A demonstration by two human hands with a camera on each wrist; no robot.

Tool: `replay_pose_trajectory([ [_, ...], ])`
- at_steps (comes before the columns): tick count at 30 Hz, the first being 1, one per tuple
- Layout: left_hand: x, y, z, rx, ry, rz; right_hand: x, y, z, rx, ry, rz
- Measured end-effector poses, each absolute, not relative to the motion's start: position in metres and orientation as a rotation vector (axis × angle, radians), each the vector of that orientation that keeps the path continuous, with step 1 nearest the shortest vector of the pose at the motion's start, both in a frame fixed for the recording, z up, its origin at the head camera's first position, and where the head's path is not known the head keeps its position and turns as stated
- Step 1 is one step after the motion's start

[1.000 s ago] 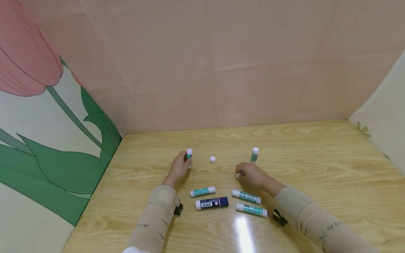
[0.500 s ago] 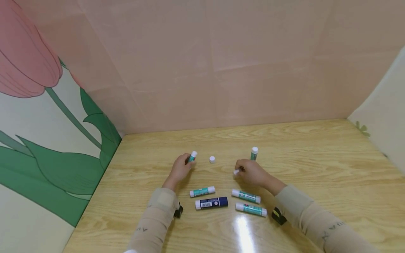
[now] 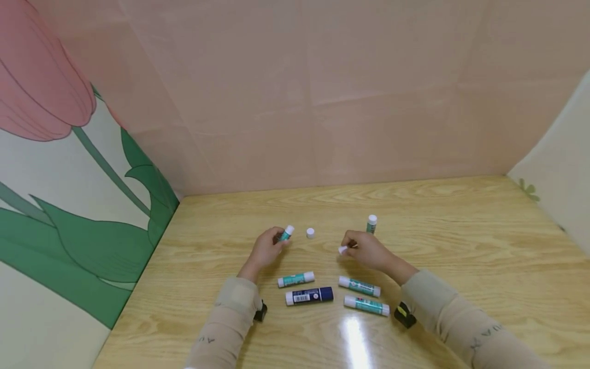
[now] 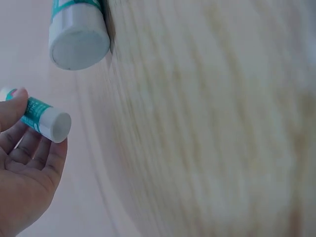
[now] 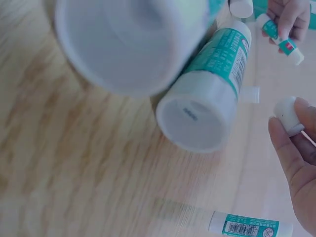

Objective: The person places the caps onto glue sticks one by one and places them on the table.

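In the head view the left hand (image 3: 266, 249) grips a green-and-white glue stick (image 3: 286, 233), tilted with its white end up to the right. Thumb and fingers wrap that glue stick (image 4: 39, 114) in the left wrist view. The right hand (image 3: 369, 251) pinches a small white cap (image 3: 343, 249), which the right wrist view shows as a white cap (image 5: 288, 116) between thumb and fingertip. Between the hands, another white cap (image 3: 310, 233) rests on the table. An upright glue stick (image 3: 371, 224) stands just behind the right hand, its lower part hidden.
Nearer the front lie a green glue stick (image 3: 296, 279), a dark blue one (image 3: 309, 296), and two more green ones (image 3: 359, 286) (image 3: 366, 305) on the wooden table (image 3: 461, 230). Black devices sit at both wrists. A pink sheet (image 3: 313, 102) rises behind the table.
The left hand has tilted its glue stick from upright toward the right and moved slightly right. The right hand has shifted the cap slightly left and away from the body.
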State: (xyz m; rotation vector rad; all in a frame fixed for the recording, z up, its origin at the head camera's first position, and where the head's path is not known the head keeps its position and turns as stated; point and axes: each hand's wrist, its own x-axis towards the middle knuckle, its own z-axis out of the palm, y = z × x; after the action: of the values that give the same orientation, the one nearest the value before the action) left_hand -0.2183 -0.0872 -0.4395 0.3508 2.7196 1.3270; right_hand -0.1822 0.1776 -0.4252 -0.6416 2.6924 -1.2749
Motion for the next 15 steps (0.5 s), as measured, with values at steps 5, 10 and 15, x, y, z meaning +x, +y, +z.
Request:
replay_pose_trajectory([
  [5, -0.2148, -0.0849, -0.4378, 0.329, 2.654, 1.386, -0.1825, 0.178, -0.4254, -0.643, 2.688, -1.303],
  [10, -0.2115, -0.0826, -0.4354, 0.38, 2.669, 1.362, -0.1826, 0.1779, -0.4265, -0.63, 2.664, -1.333],
  [15, -0.2098, -0.0793, -0.4345, 0.423, 2.657, 1.33, -0.1825, 0.1784, -0.4256, -0.629, 2.657, -1.34],
])
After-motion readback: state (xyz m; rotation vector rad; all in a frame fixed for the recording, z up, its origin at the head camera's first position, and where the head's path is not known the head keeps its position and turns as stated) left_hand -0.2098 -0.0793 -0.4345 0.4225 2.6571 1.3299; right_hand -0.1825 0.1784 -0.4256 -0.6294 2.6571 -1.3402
